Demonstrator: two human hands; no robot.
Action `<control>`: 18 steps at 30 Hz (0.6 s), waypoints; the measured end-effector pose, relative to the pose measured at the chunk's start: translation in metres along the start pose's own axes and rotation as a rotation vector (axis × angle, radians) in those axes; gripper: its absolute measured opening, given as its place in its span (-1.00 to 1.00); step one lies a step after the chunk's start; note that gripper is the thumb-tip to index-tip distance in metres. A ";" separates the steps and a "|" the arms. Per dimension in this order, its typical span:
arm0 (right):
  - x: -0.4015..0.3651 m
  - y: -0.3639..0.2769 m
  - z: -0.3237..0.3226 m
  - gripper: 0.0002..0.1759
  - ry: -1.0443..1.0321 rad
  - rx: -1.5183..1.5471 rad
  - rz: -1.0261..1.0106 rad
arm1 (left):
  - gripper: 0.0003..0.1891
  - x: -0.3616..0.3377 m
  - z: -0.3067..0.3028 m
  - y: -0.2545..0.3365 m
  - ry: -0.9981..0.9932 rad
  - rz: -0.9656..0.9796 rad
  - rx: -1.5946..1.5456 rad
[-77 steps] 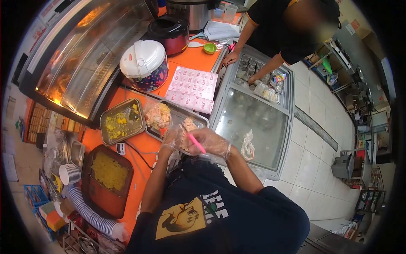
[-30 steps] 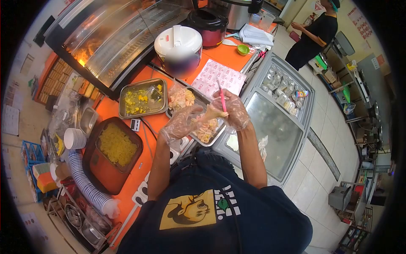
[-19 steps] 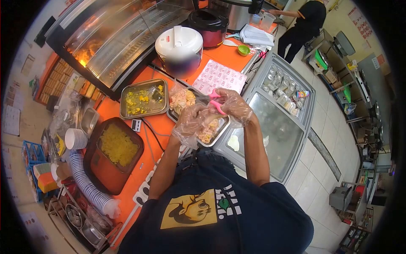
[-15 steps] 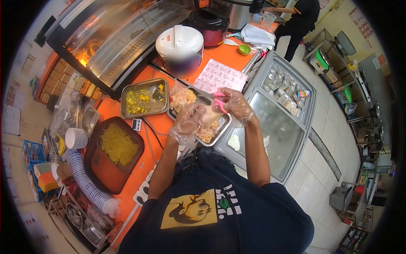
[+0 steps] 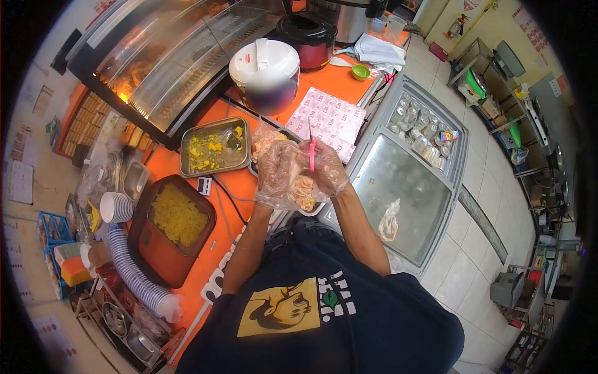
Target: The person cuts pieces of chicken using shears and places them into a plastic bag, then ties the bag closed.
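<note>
Both hands wear clear plastic gloves and meet above a metal tray (image 5: 309,211) that they largely cover. My right hand (image 5: 328,169) is closed on pink-handled scissors (image 5: 313,153), whose blades point away from me. My left hand (image 5: 278,172) is closed beside it, round something I cannot make out under the loose plastic. Pale, yellowish meat pieces (image 5: 303,192) show just below and between the hands. More pale pieces (image 5: 269,142) lie beyond my left hand, partly under clear plastic. Printed pink-and-white paper (image 5: 330,117) lies just beyond my right hand.
Left of the hands are a metal tray with yellow bits (image 5: 186,163) and a brown tray of yellow food (image 5: 156,249). A white-lidded cooker (image 5: 265,62), a dark red cooker (image 5: 311,40) and a heated glass cabinet (image 5: 168,62) stand beyond. A glass-topped freezer (image 5: 398,187) is right.
My right hand has moved left and turned, so the scissors now point away. My left hand has shifted slightly. A white plastic bag shows on the freezer, and the person at the back has left view.
</note>
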State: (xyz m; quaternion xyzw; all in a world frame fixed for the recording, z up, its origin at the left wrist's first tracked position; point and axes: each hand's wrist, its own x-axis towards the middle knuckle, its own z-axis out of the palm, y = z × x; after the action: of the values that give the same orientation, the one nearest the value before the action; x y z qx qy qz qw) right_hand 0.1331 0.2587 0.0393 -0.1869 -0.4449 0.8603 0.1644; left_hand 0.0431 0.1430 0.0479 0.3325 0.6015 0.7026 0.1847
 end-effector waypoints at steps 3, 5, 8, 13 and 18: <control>0.001 -0.010 0.004 -0.73 0.043 0.062 -0.025 | -0.78 -0.001 -0.011 -0.020 0.013 -0.052 0.033; 0.004 -0.014 0.002 -0.78 0.071 0.061 -0.060 | -0.74 -0.006 -0.012 -0.024 -0.048 -0.102 -0.142; 0.006 -0.021 0.000 -0.85 0.144 0.019 -0.105 | -0.66 -0.003 -0.016 0.026 -0.267 -0.336 0.379; 0.008 -0.022 -0.012 -0.81 0.275 0.034 -0.131 | -0.61 -0.009 -0.028 0.016 -0.303 -0.442 0.338; 0.018 -0.003 -0.033 -0.55 0.343 -0.276 -0.200 | -0.63 -0.003 -0.033 0.039 -0.322 -0.456 0.374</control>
State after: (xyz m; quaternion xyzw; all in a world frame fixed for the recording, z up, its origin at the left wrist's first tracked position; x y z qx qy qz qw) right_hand 0.1333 0.2918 0.0209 -0.3058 -0.5400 0.7266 0.2949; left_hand 0.0281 0.1088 0.0828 0.3243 0.7420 0.4589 0.3656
